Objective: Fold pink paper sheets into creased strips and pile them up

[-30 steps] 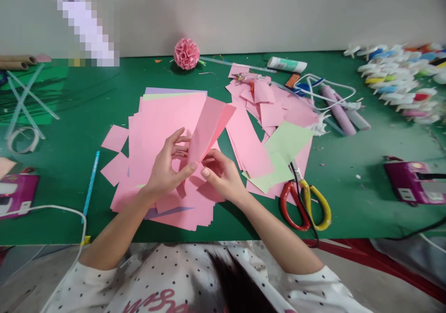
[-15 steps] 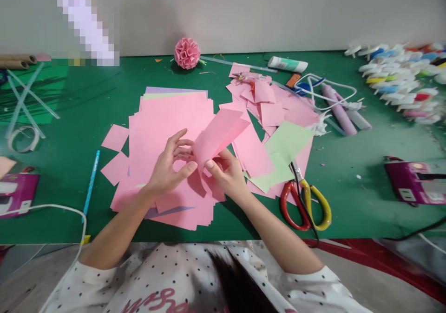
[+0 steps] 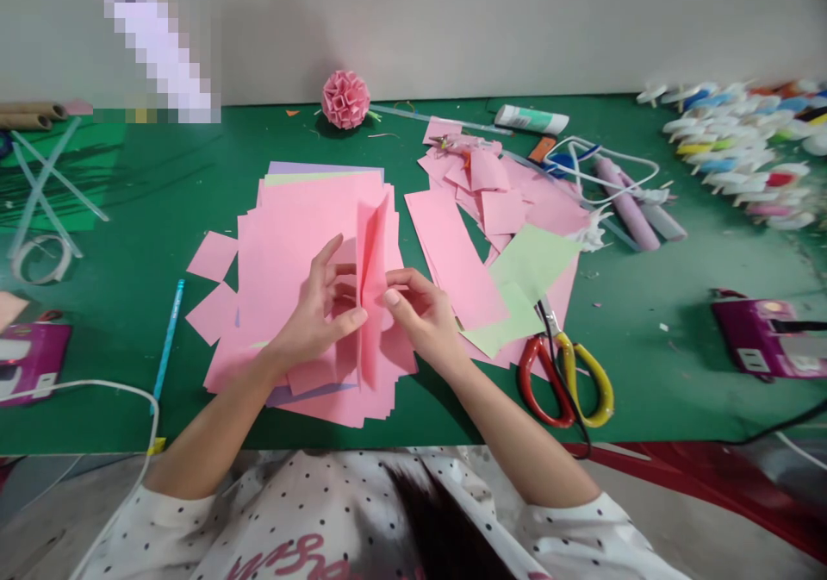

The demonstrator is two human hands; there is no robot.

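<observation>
A folded sheet of pink paper (image 3: 375,252) stands upright on edge between my hands, its fold lengthwise and its two halves slightly apart. My left hand (image 3: 314,308) has its thumb at the sheet's left side, with the fingers curled beside it. On the right side my right hand (image 3: 423,317) pinches the sheet between thumb and forefinger. Both hands hover above a stack of pink paper (image 3: 297,235), whose lower layers show purple and green edges. Two small pink squares (image 3: 212,257) lie left of the stack.
Right of the stack lie pink strips (image 3: 456,257), green paper (image 3: 533,261), scissors with red and yellow handles (image 3: 568,382) and many pink scraps (image 3: 504,209). A pink paper ball (image 3: 345,99) sits at the back. A blue pencil (image 3: 169,339) lies left; purple boxes (image 3: 768,339) flank the table.
The folded pink paper has turned from slanting up to the right to standing upright between the hands, its open edge facing me. My right fingers have shifted along its right side.
</observation>
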